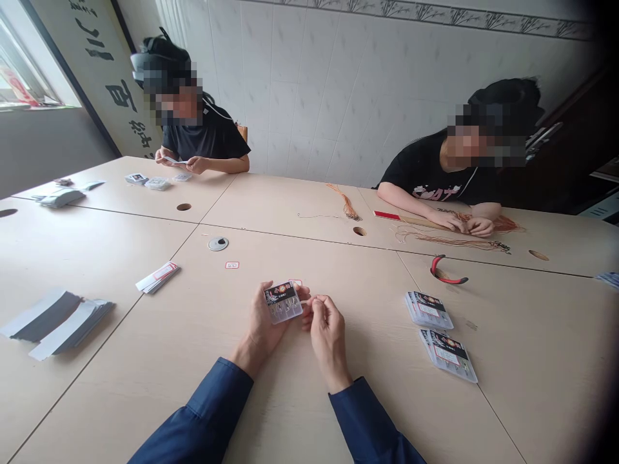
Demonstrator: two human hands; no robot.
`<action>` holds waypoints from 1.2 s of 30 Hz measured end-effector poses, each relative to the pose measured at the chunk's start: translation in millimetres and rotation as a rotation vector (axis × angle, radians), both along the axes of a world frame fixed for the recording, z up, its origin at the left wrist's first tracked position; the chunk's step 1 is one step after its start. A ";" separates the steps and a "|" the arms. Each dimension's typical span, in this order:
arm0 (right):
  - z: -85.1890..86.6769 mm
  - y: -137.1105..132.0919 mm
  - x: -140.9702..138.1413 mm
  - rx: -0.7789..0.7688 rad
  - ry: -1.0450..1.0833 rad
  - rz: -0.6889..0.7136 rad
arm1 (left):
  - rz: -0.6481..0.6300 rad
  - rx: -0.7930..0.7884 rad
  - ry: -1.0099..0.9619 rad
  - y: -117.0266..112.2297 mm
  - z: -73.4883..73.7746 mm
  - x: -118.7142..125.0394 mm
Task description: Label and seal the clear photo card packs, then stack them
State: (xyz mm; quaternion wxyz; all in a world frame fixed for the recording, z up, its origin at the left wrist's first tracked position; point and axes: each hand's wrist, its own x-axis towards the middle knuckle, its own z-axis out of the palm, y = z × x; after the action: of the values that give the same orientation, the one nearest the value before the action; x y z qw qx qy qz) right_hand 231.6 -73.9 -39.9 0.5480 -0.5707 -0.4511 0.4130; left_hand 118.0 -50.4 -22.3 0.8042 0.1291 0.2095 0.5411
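Grip of left hand (264, 322) clamped on small packet (283, 301), held just above tabletop (203, 361), in front of person. Grip of right hand (329, 332) pinched on packet's right edge. More packets (429, 309) laid at right. Red-handled tool (447, 274) seen farther, orange cords (454, 241) beyond, near co-worker's hands (467, 223).

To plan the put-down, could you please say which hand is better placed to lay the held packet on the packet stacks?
Probably the right hand: it pinches the clear plastic packet with black header at its right edge, and both packet stacks lie on that side, farther from the left hand.
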 end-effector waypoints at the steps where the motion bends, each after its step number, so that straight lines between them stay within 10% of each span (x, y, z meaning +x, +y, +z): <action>1: -0.7 1.2 3.0 -0.011 0.023 -0.035 | 0.010 0.008 -0.005 0.2 -0.7 -0.7; 26: -1.0 2.8 9.7 -0.026 0.053 -0.009 | 0.068 0.009 0.017 -1.7 -3.7 -1.3; 36: -2.8 1.4 9.4 -0.045 -0.089 0.254 | 0.010 0.112 0.057 -2.9 -2.9 3.1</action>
State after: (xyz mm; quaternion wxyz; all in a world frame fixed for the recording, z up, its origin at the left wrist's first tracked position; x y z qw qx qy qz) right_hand 241.0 -72.5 -42.7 0.4578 -0.5388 -0.5344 0.4632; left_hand 121.0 -53.4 -25.2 0.7868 0.1883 0.2020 0.5520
